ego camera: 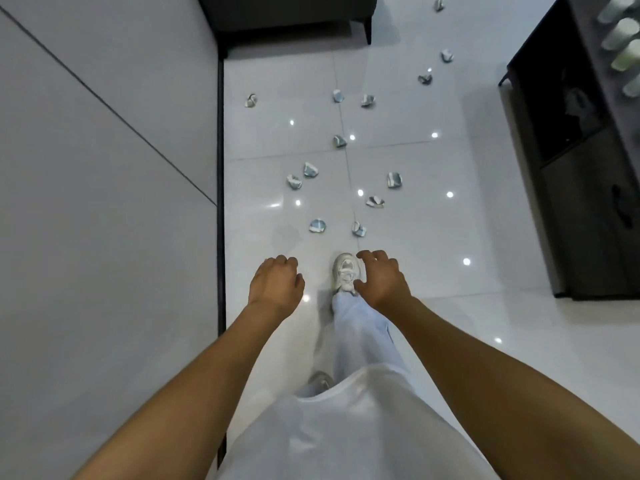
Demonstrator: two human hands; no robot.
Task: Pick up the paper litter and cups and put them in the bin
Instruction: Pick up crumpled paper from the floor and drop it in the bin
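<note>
Head view: your left hand hangs palm down over the white tiled floor, fingers loosely curled and empty. Your right hand is also palm down, fingers spread and bent, holding nothing; it sits just above a white sneaker stepping forward at 12 o'clock from your body. Crumpled paper pieces lie scattered ahead on the tiles, all untouched. The nearest two are a wad and another, at 12 o'clock from your hands, near each other but apart. Farther up at 12 to 1 o'clock lie a flattened scrap and a blue-white piece; at 11 o'clock a pair and just beside each other. More pieces trail off toward 1 o'clock, well apart from your hands. A dark cabinet stands at 2 o'clock with pale cups on top. A grey wall panel runs along 9 o'clock. No bin is in view.
</note>
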